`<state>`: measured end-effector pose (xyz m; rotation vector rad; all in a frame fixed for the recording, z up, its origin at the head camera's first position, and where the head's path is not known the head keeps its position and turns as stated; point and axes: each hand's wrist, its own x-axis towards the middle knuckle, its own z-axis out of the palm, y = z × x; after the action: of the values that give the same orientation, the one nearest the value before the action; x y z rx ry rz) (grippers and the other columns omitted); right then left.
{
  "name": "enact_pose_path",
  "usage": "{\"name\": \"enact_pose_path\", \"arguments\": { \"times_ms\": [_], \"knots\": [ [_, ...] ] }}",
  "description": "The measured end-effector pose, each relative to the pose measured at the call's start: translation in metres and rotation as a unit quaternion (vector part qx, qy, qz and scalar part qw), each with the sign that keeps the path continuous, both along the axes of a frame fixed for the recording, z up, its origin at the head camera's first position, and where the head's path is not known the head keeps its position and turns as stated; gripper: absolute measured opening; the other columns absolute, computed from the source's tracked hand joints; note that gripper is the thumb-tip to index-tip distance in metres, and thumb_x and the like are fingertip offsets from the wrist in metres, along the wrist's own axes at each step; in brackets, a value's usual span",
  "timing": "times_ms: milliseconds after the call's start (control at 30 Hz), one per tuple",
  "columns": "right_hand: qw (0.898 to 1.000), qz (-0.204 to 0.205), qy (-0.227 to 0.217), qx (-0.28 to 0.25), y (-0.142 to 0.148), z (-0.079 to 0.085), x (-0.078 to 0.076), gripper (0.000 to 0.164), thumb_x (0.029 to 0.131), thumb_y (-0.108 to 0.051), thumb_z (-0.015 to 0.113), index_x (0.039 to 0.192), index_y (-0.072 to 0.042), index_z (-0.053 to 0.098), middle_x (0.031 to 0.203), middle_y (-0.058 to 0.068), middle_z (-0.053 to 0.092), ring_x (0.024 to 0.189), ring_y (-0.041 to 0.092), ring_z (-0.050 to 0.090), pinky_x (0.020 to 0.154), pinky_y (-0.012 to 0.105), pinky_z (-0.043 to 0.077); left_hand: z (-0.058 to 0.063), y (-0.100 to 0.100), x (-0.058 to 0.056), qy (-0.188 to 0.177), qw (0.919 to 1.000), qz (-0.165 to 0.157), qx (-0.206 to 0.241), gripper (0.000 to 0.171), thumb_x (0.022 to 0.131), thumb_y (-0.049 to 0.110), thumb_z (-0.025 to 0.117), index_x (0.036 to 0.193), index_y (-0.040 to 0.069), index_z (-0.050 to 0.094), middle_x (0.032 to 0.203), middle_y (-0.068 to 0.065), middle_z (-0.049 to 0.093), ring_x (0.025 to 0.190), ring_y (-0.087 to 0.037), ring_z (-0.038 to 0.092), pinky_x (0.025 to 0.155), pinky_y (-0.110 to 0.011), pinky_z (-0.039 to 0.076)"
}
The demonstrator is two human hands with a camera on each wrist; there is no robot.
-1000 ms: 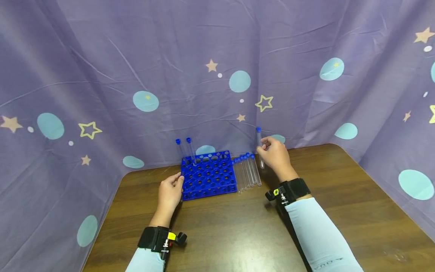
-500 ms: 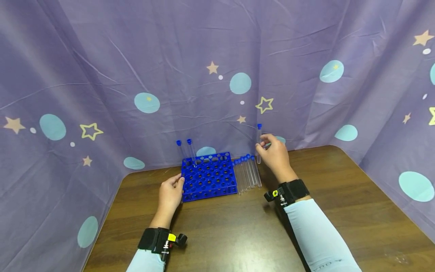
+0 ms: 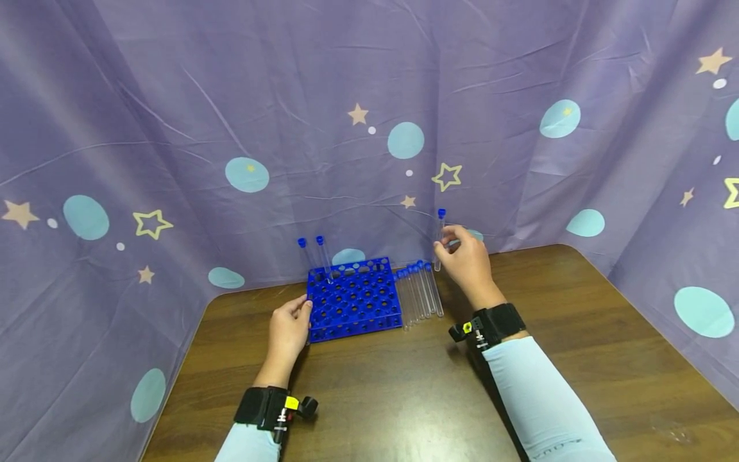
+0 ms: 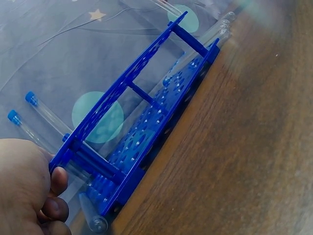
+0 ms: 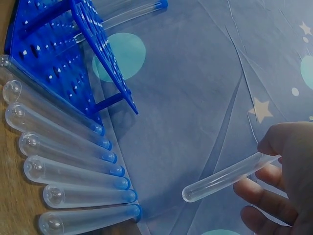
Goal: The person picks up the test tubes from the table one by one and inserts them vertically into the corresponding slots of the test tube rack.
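My left hand (image 3: pixel 290 326) grips the left end of a blue plastic test tube rack (image 3: pixel 355 298), its fingers at the upper plate in the left wrist view. Two clear tubes with blue caps stand in the rack's back left holes; one shows its cap (image 3: pixel 320 240). My right hand (image 3: pixel 466 262) pinches a clear, blue-capped test tube (image 3: pixel 441 228) between thumb and fingers. That tube is nearly upright, cap up, above the table's back edge. In the right wrist view its rounded end (image 5: pixel 193 192) hangs free of the table. No contents are visible in it.
Several capped tubes (image 3: pixel 420 292) lie side by side on the wooden table (image 3: pixel 392 391), right of the rack, caps toward the back. A rounded tube end (image 4: pixel 98 223) shows beside the rack's left end. A purple patterned curtain (image 3: pixel 323 96) hangs close behind.
The held tube has risen slightly, and its lower end has swung left. My right hand has shifted up a little. The left hand stays on the rack.
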<state>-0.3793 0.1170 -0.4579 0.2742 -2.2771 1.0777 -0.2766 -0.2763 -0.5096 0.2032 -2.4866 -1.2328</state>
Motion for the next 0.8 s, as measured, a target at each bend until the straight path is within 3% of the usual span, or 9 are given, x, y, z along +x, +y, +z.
{"name": "enact_pose_path", "arguments": {
  "times_ms": [800],
  "knots": [
    [1.000,0.030,0.000,-0.009,-0.013,0.003,0.006,0.037,0.096,-0.020,0.077,0.129,-0.004,0.071,0.103,0.013,0.079,0.087,0.030,0.080,0.074,0.049,0.065,-0.003,-0.001,-0.001,-0.002,0.9999,-0.002,0.012,0.037,0.108,0.023,0.065,0.135,-0.002,0.072,0.064,-0.007,0.068,0.053,-0.017,0.059,0.044,-0.031,0.045]
  ]
}}
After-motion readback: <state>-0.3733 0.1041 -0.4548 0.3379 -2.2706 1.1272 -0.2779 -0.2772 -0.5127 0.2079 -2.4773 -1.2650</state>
